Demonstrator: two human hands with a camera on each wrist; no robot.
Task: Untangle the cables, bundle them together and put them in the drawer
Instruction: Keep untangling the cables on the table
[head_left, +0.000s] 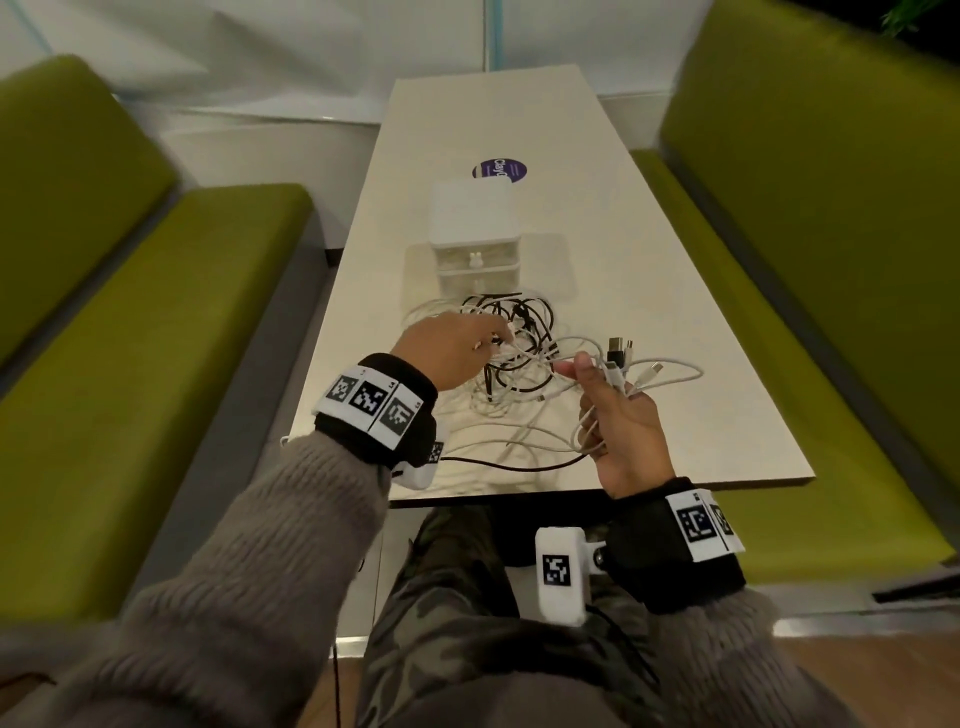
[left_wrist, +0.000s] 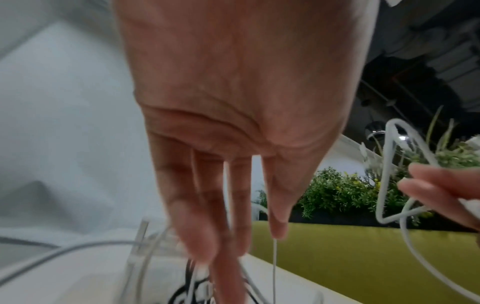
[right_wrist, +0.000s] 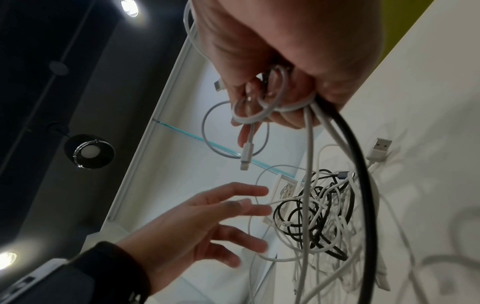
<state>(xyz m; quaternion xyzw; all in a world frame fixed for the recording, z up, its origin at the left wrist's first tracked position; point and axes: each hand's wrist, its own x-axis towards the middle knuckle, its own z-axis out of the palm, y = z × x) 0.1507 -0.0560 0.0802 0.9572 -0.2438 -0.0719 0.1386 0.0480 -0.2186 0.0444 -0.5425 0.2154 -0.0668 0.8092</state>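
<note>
A tangle of white and black cables (head_left: 519, 332) (right_wrist: 319, 216) lies on the white table (head_left: 675, 249) in front of a small white drawer unit (head_left: 472, 234), whose drawers are closed. My right hand (head_left: 608, 395) (right_wrist: 272, 92) is raised, palm toward me, and grips several cable ends, white ones and one thick black one; their connectors (head_left: 621, 353) stick up above the fingers. My left hand (head_left: 493, 340) (right_wrist: 241, 214) (left_wrist: 233, 226) reaches into the tangle with straight, spread fingers that touch white strands. The cables run from my right hand down into the pile.
A round purple sticker (head_left: 500, 170) lies on the table behind the drawer unit. Green upholstered benches (head_left: 156, 312) (head_left: 831, 260) flank the table on both sides. One black cable (head_left: 498, 464) and white loops trail toward the table's near edge.
</note>
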